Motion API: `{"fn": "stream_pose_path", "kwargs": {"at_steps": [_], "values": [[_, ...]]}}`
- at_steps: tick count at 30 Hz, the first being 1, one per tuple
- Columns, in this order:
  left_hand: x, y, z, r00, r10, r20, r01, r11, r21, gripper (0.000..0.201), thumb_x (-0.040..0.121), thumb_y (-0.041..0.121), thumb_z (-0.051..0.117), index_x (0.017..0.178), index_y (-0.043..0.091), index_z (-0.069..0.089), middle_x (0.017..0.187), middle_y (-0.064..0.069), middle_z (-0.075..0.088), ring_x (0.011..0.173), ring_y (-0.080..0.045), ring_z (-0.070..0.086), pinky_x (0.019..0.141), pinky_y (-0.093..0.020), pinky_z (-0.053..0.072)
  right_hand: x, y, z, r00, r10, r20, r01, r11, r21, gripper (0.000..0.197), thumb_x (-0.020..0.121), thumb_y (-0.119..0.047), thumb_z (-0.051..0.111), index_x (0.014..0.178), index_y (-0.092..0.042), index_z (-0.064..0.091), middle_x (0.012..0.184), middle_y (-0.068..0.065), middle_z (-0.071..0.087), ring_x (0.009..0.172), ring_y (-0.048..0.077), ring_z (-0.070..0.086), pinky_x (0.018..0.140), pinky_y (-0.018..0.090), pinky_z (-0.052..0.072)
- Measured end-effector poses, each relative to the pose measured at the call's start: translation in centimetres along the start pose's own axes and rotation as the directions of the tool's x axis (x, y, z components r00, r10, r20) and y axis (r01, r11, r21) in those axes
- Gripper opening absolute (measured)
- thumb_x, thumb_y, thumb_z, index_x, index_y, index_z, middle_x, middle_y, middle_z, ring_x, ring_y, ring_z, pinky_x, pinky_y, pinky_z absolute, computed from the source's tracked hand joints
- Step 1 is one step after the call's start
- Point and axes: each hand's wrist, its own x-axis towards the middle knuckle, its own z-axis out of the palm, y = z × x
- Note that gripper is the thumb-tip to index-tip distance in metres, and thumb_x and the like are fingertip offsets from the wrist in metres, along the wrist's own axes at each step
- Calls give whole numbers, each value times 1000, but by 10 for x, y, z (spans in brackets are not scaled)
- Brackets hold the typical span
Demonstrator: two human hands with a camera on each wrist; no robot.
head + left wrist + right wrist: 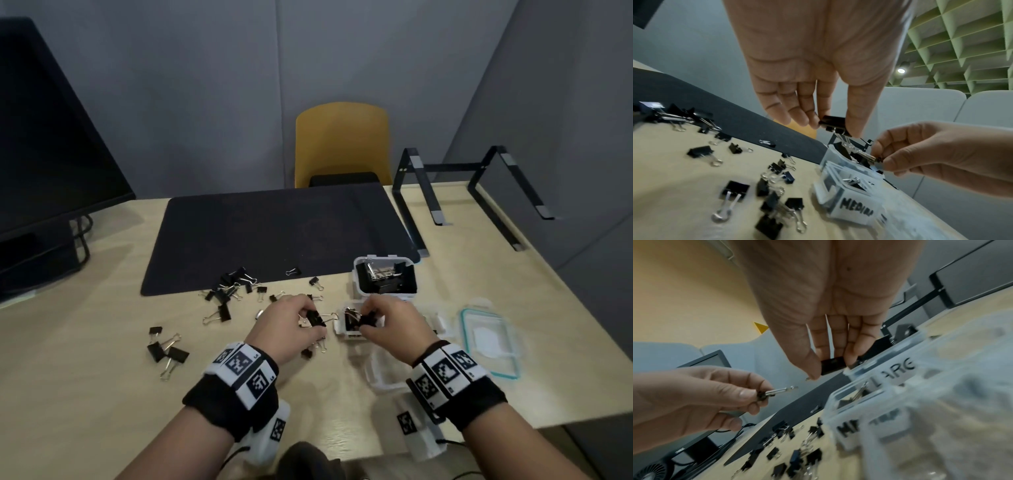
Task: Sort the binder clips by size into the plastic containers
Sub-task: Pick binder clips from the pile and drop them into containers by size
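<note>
My left hand (pixel 313 325) pinches a black binder clip (pixel 315 318) between thumb and fingers, its silver handles pointing right; the pinch on the left-hand clip (pixel 833 125) shows closer in the left wrist view. My right hand (pixel 366 323) pinches another black clip (pixel 369 318) just above the clear container labelled MEDIUM (pixel 342 330), which holds a few clips. In the right wrist view the right-hand clip (pixel 832 367) sits between thumb and fingertips, a small gap from the left hand's. Behind stands the LARGE container (pixel 385 277), holding big clips. Several loose clips (pixel 222 294) lie scattered on the table to the left.
A black desk mat (pixel 274 233) covers the middle of the table. A teal-rimmed lid (pixel 486 342) and a clear lid (pixel 387 375) lie near my right wrist. There is a monitor (pixel 44 154) at far left, a laptop stand (pixel 472 192) at back right, and a yellow chair (pixel 342 144) beyond.
</note>
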Motion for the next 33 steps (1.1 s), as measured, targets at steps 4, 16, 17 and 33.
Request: {"fn": "stream_pose_path", "kwargs": {"at_steps": [4, 16, 17, 33], "values": [[1, 24, 16, 1000, 20, 24, -20, 1000, -17, 30, 81, 34, 69, 108, 26, 59, 102, 9, 51, 90, -8, 53, 72, -18, 43, -6, 31, -24, 999, 26, -41, -27, 999, -30, 17, 76, -12, 67, 91, -18, 62, 90, -2, 61, 86, 14, 54, 69, 23, 37], [10, 70, 59, 997, 20, 74, -21, 1000, 4, 32, 82, 31, 67, 113, 25, 61, 99, 10, 53, 91, -8, 53, 76, -21, 43, 4, 104, -45, 998, 66, 21, -58, 960, -274, 16, 81, -14, 59, 96, -16, 63, 97, 1, 62, 96, 21, 52, 76, 25, 39], [11, 74, 63, 997, 24, 79, -25, 1000, 12, 31, 82, 31, 67, 112, 25, 61, 99, 10, 53, 90, -8, 53, 75, -20, 42, 5, 107, -43, 998, 60, 25, -50, 956, -288, 15, 81, -15, 59, 95, -17, 63, 98, 0, 61, 98, 22, 51, 78, 26, 39], [59, 118, 114, 989, 136, 65, -148, 961, 235, 35, 80, 34, 68, 109, 22, 52, 110, 4, 56, 105, -18, 52, 87, -32, 44, -4, 129, -43, 990, 139, -28, -140, 989, -43, 24, 83, -15, 62, 107, -12, 65, 109, 3, 54, 85, 12, 52, 75, 19, 38]]}}
